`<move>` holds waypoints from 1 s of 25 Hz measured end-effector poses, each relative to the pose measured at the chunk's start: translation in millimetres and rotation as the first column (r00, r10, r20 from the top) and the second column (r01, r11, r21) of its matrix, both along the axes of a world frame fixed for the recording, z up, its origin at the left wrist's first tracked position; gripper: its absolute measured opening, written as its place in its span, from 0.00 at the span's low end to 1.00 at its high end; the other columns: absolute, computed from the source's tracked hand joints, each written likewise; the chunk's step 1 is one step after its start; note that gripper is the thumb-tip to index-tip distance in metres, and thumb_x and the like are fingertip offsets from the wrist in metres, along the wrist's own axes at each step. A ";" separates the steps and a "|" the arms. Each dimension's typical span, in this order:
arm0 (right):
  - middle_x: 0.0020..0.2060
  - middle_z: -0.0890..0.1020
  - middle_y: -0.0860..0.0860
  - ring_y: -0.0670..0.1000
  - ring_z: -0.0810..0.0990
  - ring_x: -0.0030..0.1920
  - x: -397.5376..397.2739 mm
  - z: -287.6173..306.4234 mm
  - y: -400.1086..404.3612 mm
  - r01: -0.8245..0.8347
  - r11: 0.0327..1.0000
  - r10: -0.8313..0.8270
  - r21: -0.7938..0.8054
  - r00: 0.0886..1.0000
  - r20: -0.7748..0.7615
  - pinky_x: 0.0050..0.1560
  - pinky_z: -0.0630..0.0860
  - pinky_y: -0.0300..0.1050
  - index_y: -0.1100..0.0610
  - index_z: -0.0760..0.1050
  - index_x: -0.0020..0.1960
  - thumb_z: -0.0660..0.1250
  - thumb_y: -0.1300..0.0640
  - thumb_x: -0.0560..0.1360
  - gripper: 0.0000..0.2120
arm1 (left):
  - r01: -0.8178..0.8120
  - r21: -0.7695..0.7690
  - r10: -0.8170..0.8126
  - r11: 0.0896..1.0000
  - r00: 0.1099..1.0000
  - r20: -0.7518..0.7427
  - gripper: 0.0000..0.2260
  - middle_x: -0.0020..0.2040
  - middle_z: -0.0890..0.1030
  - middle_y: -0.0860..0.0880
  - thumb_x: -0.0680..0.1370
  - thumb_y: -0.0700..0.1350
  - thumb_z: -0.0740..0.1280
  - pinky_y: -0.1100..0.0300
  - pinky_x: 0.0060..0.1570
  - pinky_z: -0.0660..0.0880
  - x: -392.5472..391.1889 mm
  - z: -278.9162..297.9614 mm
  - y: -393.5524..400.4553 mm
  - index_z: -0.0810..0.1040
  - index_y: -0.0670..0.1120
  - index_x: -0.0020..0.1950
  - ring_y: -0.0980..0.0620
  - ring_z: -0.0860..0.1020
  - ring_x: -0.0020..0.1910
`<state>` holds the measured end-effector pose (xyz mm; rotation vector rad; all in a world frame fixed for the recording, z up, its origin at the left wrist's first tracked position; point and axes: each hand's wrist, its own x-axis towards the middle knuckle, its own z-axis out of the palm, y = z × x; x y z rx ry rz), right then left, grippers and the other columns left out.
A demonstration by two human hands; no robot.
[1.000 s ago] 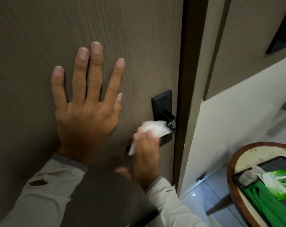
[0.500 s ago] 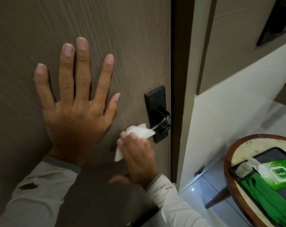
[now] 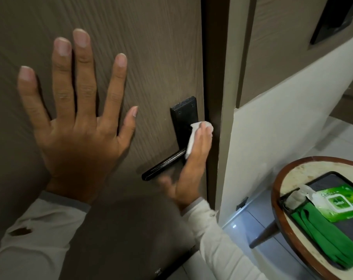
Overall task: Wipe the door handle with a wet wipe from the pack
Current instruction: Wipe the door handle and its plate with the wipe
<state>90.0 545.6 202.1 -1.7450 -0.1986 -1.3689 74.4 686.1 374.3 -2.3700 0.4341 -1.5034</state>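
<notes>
A black lever door handle [image 3: 163,165] sticks out leftward from a black backplate [image 3: 181,118] on the brown wooden door [image 3: 151,47]. My right hand [image 3: 193,158] presses a crumpled white wet wipe [image 3: 195,136] against the backplate where the lever joins it. My left hand [image 3: 78,122] lies flat on the door with fingers spread, left of the handle. The green wet wipe pack [image 3: 341,203] lies on a dark tray at the lower right, with a white wipe poking out of its opening.
A round table with a wooden rim [image 3: 280,229] stands at the lower right, carrying the dark tray [image 3: 337,180] and a folded green cloth [image 3: 321,235]. The door frame [image 3: 214,77] and a pale wall [image 3: 282,128] lie right of the handle. Below is light tiled floor.
My right hand has moved the wipe from the lever's outer part rightward and up to the backplate. The lever is now uncovered. My left hand stays flat on the door.
</notes>
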 end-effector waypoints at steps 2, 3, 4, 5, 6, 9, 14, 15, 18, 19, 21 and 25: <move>0.85 0.50 0.54 0.59 0.51 0.85 -21.0 -17.1 19.6 -0.034 0.981 0.033 -0.193 0.999 -0.008 0.85 0.51 0.58 0.60 0.47 0.84 0.52 0.24 0.77 0.51 | 0.009 -0.025 -0.010 1.000 1.000 -0.019 0.29 0.80 0.62 0.30 0.90 0.56 0.58 0.23 0.66 0.71 -0.1 -2.5 1.8 0.53 0.48 0.88 0.34 0.52 0.79; 0.86 0.50 0.53 0.58 0.52 0.85 -23.1 -19.3 16.9 -0.042 0.969 0.041 -0.242 0.999 -0.009 0.85 0.51 0.57 0.60 0.47 0.84 0.52 0.24 0.77 0.51 | 0.014 -0.026 -0.015 1.000 1.000 -0.023 0.29 0.81 0.61 0.30 0.90 0.56 0.58 0.24 0.67 0.72 -0.1 -2.7 2.6 0.52 0.48 0.88 0.35 0.51 0.79; 0.86 0.50 0.52 0.57 0.52 0.85 -16.4 -15.8 5.5 -0.046 0.973 0.047 -0.225 0.999 -0.001 0.85 0.52 0.57 0.59 0.46 0.84 0.52 0.25 0.78 0.49 | 0.016 -0.021 -0.016 1.000 1.000 -0.023 0.30 0.81 0.61 0.30 0.90 0.56 0.58 0.24 0.66 0.72 0.5 -1.7 2.5 0.52 0.48 0.88 0.35 0.51 0.80; 0.86 0.50 0.52 0.58 0.52 0.85 -7.3 -7.9 -4.6 -0.048 0.990 0.046 -0.131 0.999 -0.014 0.85 0.53 0.58 0.57 0.45 0.85 0.52 0.26 0.78 0.48 | 0.013 -0.014 -0.013 1.000 1.000 -0.023 0.30 0.81 0.61 0.30 0.90 0.56 0.58 0.24 0.66 0.72 0.7 -0.5 1.9 0.51 0.48 0.88 0.35 0.51 0.80; 0.85 0.50 0.54 0.59 0.51 0.85 -2.9 0.9 -6.2 -0.044 0.999 0.043 -0.027 0.999 -0.033 0.84 0.53 0.59 0.56 0.44 0.85 0.51 0.26 0.78 0.48 | 0.010 -0.007 -0.010 1.000 1.000 -0.024 0.30 0.81 0.60 0.31 0.90 0.56 0.58 0.24 0.66 0.72 0.8 0.2 1.0 0.51 0.47 0.88 0.35 0.51 0.80; 0.85 0.46 0.58 0.63 0.49 0.85 -25.0 -6.1 25.0 -0.035 0.994 0.031 -0.107 0.999 -0.036 0.84 0.51 0.62 0.61 0.43 0.84 0.52 0.25 0.78 0.51 | 0.000 -0.029 -0.001 1.000 0.999 -0.037 0.30 0.82 0.58 0.32 0.90 0.56 0.57 0.23 0.67 0.71 -2.1 -1.5 -0.6 0.51 0.48 0.88 0.35 0.50 0.80; 0.85 0.43 0.54 0.63 0.46 0.85 -17.2 -1.8 8.3 -0.075 0.997 0.075 0.012 0.994 -0.085 0.85 0.49 0.60 0.57 0.39 0.84 0.51 0.26 0.79 0.49 | 0.011 -0.007 -0.011 1.000 1.000 -0.029 0.30 0.81 0.59 0.31 0.90 0.56 0.58 0.24 0.67 0.71 -1.5 0.0 0.6 0.52 0.47 0.88 0.33 0.52 0.80; 0.85 0.42 0.54 0.64 0.45 0.85 -17.9 1.8 12.4 -0.076 0.996 0.080 0.047 0.993 -0.082 0.85 0.48 0.61 0.58 0.39 0.84 0.51 0.26 0.78 0.49 | 0.015 -0.009 -0.015 1.000 1.000 -0.022 0.30 0.81 0.60 0.31 0.90 0.56 0.58 0.24 0.67 0.72 -1.3 -0.5 0.2 0.52 0.47 0.88 0.33 0.54 0.80; 0.85 0.41 0.57 0.64 0.45 0.85 -39.3 -13.1 35.1 -0.095 0.986 0.086 -0.136 0.994 -0.070 0.85 0.48 0.59 0.61 0.39 0.84 0.50 0.25 0.78 0.51 | 0.014 -0.037 -0.014 0.999 1.000 -0.021 0.30 0.82 0.60 0.32 0.90 0.57 0.57 0.24 0.67 0.71 -0.9 -4.3 2.5 0.51 0.49 0.88 0.35 0.53 0.80; 0.85 0.41 0.56 0.63 0.44 0.85 -39.1 -14.1 31.6 -0.100 0.986 0.091 -0.136 0.993 -0.069 0.86 0.48 0.58 0.60 0.39 0.84 0.49 0.25 0.78 0.50 | 0.010 -0.036 -0.011 0.999 1.000 -0.021 0.30 0.82 0.60 0.32 0.90 0.57 0.57 0.24 0.67 0.71 0.4 -4.6 3.2 0.51 0.49 0.88 0.36 0.53 0.80; 0.84 0.41 0.61 0.66 0.43 0.84 -31.0 -4.2 22.6 -0.113 0.993 0.115 0.029 0.989 -0.094 0.85 0.47 0.61 0.58 0.37 0.84 0.49 0.26 0.80 0.48 | 0.006 -0.028 -0.006 1.000 1.000 -0.019 0.30 0.82 0.60 0.33 0.90 0.58 0.57 0.24 0.68 0.71 3.4 -3.5 2.4 0.50 0.50 0.88 0.37 0.52 0.81; 0.82 0.39 0.70 0.70 0.40 0.84 -52.9 8.1 58.1 -0.179 0.957 0.215 0.230 0.967 -0.141 0.85 0.45 0.68 0.66 0.37 0.82 0.51 0.25 0.79 0.54 | 0.010 -0.051 -0.012 0.999 1.000 -0.028 0.30 0.83 0.59 0.33 0.90 0.58 0.57 0.25 0.68 0.71 2.9 -5.9 3.1 0.49 0.51 0.88 0.37 0.51 0.81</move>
